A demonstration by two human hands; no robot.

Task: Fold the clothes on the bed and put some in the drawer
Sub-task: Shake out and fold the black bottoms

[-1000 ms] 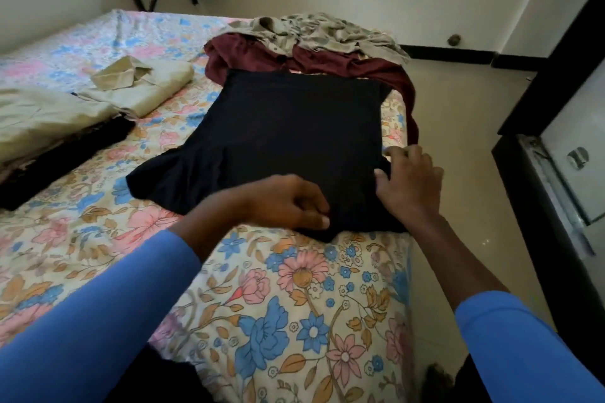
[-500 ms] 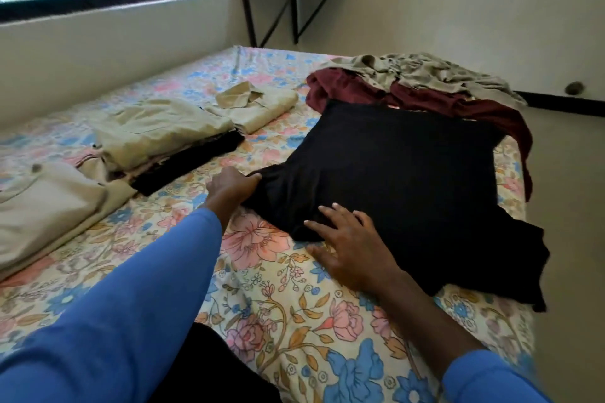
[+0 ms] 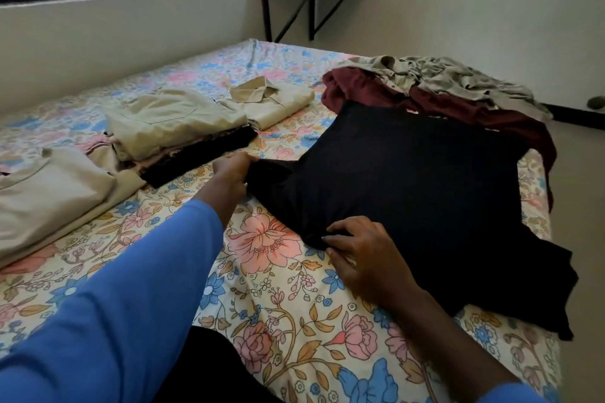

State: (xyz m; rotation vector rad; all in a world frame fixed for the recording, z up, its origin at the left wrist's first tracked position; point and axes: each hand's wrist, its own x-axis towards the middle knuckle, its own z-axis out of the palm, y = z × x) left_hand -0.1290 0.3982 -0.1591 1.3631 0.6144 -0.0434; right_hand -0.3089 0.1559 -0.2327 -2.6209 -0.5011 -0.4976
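Hands (image 3: 230, 173) (image 3: 366, 255) on shirt (image 3: 409, 173) — on bed (image 3: 278, 304)

The left arm, in a long blue fabric sleeve (image 3: 131, 288), stretches forward from the lower left, its wrist bare past the cuff; the left hand (image 3: 231, 173) is curled, knuckles up, gripping the bunched sleeve end of the flat black cloth shirt (image 3: 409, 180); the right arm comes in from the lower right (only a corner of its blue cuff (image 3: 515, 395) shows), forearm bare; the right hand (image 3: 366, 252) lies palm down, fingers bent, fingertips and thumb pinching the shirt's near edge.
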